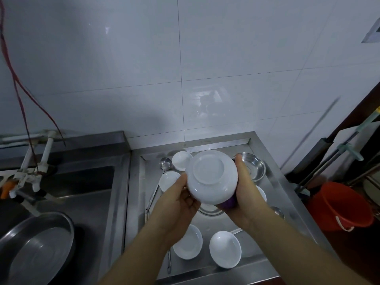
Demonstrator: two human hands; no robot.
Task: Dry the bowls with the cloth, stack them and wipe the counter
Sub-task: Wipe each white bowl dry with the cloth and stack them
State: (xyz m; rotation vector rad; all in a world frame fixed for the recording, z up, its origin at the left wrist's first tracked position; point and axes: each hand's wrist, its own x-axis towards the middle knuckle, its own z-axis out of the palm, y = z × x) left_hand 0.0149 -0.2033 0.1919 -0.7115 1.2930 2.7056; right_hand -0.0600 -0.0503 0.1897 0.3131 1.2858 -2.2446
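Two hands hold an upturned white bowl (pixel 211 176) above the steel table (pixel 287 194).

Both forearms reach up from the lower edge and meet at the bowl, whose foot ring faces the camera. The left hand (pixel 181 200) cups the bowl's lower left side, its fingers curled under the rim and out of sight. The right hand (pixel 244 192) clasps the right side, thumb lying up along the wall, and its fingers press a purple cloth (pixel 229 202) against the bowl's lower right edge; only a scrap of the cloth shows. Under the bowl, several small white dishes (pixel 225 248) lie apart on the table, with a steel dish (pixel 255 167) just beside the right thumb and a ladle (pixel 165 163) to the left.
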